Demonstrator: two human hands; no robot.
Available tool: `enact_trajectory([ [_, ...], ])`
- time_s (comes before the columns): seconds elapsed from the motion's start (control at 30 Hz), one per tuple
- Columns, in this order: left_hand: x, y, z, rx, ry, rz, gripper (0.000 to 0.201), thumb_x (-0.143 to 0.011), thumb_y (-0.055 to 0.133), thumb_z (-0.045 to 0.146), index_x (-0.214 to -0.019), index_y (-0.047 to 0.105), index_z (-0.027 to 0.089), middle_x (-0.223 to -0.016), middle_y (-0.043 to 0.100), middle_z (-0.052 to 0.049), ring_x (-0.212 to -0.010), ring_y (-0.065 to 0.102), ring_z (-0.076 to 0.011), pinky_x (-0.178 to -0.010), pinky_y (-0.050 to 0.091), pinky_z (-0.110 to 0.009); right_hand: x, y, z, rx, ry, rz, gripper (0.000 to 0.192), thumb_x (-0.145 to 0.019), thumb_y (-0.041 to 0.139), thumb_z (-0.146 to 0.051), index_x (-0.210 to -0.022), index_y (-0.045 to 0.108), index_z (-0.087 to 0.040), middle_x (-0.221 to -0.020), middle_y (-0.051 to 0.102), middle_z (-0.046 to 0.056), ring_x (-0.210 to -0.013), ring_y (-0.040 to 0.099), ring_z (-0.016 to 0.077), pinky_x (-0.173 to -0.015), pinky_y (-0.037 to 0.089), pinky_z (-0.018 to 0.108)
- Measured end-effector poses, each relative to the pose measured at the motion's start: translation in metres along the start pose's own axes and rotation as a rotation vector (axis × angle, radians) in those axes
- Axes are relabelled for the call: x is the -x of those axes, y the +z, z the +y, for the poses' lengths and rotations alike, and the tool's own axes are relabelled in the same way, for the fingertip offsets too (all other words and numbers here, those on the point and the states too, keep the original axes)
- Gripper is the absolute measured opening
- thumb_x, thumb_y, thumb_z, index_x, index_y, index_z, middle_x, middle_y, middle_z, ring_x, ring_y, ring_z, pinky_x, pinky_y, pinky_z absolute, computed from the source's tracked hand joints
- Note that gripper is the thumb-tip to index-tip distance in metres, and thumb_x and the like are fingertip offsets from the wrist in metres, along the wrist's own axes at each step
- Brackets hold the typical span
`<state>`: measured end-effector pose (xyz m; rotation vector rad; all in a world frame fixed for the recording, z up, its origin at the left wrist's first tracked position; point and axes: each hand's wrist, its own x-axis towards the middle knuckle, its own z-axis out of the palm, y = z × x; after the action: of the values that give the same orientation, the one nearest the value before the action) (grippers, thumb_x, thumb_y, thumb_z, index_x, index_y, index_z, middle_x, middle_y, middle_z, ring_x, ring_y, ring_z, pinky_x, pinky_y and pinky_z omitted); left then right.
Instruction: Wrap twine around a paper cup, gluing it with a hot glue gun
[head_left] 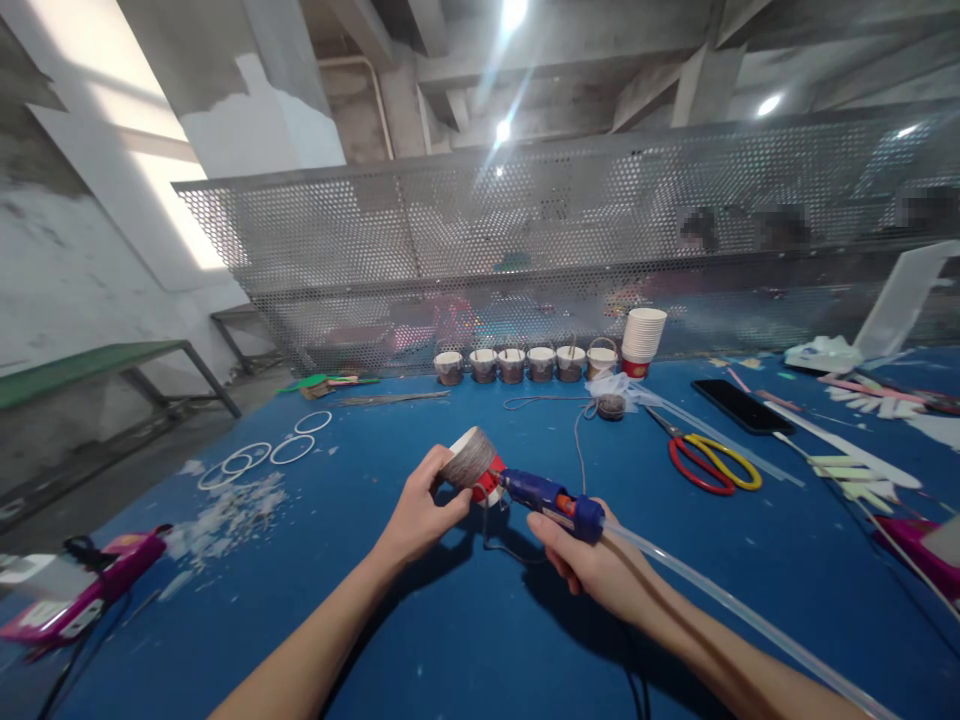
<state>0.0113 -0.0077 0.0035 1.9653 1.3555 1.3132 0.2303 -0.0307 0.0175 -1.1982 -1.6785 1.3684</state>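
Left hand [420, 515] grips cup [472, 462] on its side above blue table [420, 640]. Right hand [592, 565] clenched around glue gun [544, 497]; gun axis points left, nozzle touching cup's red base.

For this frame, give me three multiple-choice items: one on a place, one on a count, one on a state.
1. Where do the scissors lie?
A. right of the hands on the blue table
B. on the green bench
C. inside a cup

2. How many wrapped cups stand in the back row?
A. two
B. six
C. ten

3. What does the right hand hold?
A. a phone
B. nothing
C. a blue glue gun

Answers: 1 A, they rest on the cloth beside the phone. 2 B, six stand left of the white cup stack. 3 C, its nozzle meets the twine-wrapped cup in the left hand.
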Motion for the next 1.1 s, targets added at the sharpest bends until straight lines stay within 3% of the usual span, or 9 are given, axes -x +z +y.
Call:
enact_trajectory([
  [0.83, -0.004, -0.012, -0.005, 0.105, -0.042, -0.124, 0.014, -0.070, 0.061, 0.029, -0.077, 0.057, 0.017, -0.079, 0.047, -0.001, -0.073, 0.047, -0.0150, -0.065, 0.039, -0.026, -0.004, -0.008, -0.004, -0.022, 0.050, -0.072, 0.048, -0.078, 0.052, -0.055, -0.046, 0.042, -0.020, -0.037, 0.040, -0.006, -0.032, 0.038, 0.0062, -0.037, 0.027, 0.021],
  [1.1, -0.004, -0.014, -0.013, 0.154, -0.084, -0.118, 0.018, -0.067, 0.064, 0.028, -0.081, 0.060, 0.018, -0.081, 0.052, -0.002, -0.074, 0.050, -0.0159, -0.067, 0.042, -0.027, -0.008, -0.015, -0.001, -0.072, 0.034, -0.095, 0.050, -0.081, 0.047, -0.053, -0.043, 0.042, -0.020, -0.037, 0.040, -0.006, -0.034, 0.038, 0.0053, -0.043, 0.032, 0.020],
])
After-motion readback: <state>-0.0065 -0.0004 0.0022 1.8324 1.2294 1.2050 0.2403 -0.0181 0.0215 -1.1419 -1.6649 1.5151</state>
